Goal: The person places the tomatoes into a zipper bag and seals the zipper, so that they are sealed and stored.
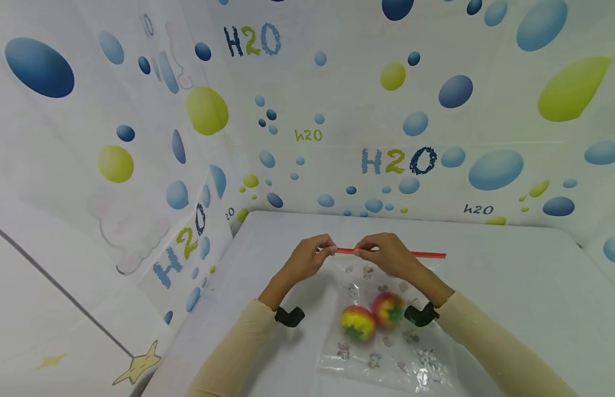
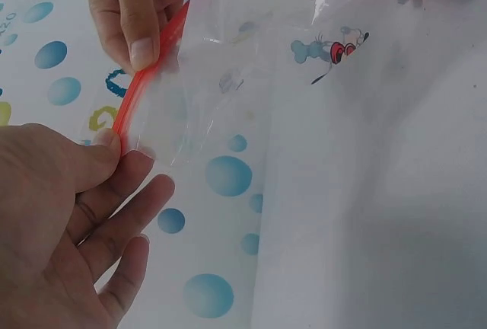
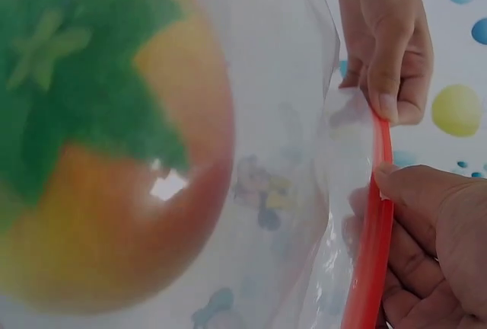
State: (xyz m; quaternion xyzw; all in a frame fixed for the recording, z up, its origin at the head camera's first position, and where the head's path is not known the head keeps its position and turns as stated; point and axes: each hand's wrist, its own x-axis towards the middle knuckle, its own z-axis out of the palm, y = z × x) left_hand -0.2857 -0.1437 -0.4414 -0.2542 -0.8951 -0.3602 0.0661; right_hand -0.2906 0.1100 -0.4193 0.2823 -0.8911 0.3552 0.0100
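Observation:
A clear zip bag (image 1: 357, 358) printed with small cartoon figures lies on the table, its red zip strip (image 1: 429, 255) along the far edge. Two toy tomatoes, one yellow and red (image 1: 357, 323), the other mostly red (image 1: 388, 309), are inside it; green leaves show on both. My left hand (image 1: 309, 258) pinches the strip's left end between thumb and index finger, its other fingers loosely bent in the left wrist view. A little to the right, my right hand (image 1: 388, 255) pinches the strip between thumb and fingers. In the right wrist view one tomato (image 3: 183, 230) looms close through the plastic.
The white table (image 1: 516, 286) stretches out on both sides of the bag. Behind it and to the left hang white sheets (image 1: 337, 82) with blue and green spots and H2O lettering. A dark wrist camera (image 1: 290, 317) sits at the left sleeve.

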